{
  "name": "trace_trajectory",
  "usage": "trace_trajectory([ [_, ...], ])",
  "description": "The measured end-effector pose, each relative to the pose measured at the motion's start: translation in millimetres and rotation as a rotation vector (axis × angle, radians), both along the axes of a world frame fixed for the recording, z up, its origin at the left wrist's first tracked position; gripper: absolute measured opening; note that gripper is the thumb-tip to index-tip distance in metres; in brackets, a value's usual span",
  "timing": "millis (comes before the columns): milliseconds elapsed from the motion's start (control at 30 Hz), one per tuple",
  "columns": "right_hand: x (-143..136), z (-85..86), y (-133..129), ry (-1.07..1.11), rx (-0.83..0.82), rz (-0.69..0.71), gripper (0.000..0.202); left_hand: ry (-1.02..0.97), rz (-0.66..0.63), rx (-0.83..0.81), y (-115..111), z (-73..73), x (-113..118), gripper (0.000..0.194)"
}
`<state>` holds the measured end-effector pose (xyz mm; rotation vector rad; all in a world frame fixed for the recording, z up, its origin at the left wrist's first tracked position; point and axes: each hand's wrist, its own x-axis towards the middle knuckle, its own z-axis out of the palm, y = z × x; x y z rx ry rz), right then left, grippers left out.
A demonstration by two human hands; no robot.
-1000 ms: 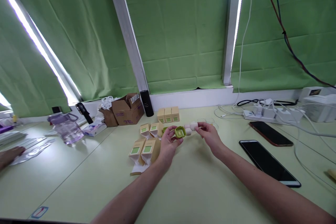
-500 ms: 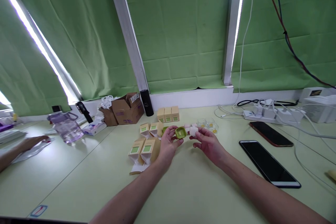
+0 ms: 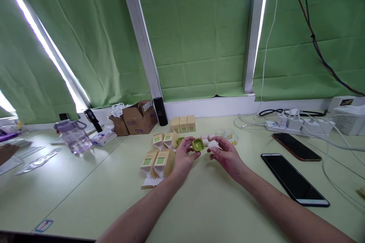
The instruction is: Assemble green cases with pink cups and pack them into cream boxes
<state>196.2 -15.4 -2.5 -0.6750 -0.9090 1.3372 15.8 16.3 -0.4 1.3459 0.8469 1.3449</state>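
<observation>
Green cup (image 3: 197,144) squarish, hollow; white piece (image 3: 213,144) rounded, pale.

Creased green fabric panels (image 3: 194,38) covered the back side. Pale upright post (image 3: 142,34) left of centre, slanted in view; another pale post (image 3: 249,45) right of centre, nearer vertical. Bright white light (image 3: 45,43) showed through narrow gaps, strongest at left. White ledge (image 3: 211,106) ran along the bottom. Pale greenish table (image 3: 114,201) filled the foreground, glossy at left; thin seam (image 3: 76,186) crossed it diagonally. Red and blue cables (image 3: 313,38) hung upper right.
</observation>
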Motion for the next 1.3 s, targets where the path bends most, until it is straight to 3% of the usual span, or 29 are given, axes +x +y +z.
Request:
trace_trajectory([
  [233, 0.7, -10.3, 11.8, -0.115, -0.107, -0.095, 0.049, 0.083, 0.055, 0.073, 6.4, -6.5, -1.2, 0.05],
  [367, 2.8, -11.3, 14.6, -0.076, -0.144, -0.062, 0.05, 0.127, 0.088, 0.097, 7.9, -7.9, -1.3, 0.049],
  [800, 0.3, -6.1, 9.2, -0.295, 0.033, -0.183, 0.054, 0.23, 0.132, 0.194, 3.1, -7.6, 0.3, 0.048],
  [1300, -0.9, -12.7, 10.7, -0.397, 0.097, -0.195, 0.05, 0.271, 0.119, 0.251, -6.9, -2.3, 1.9, 0.052],
])
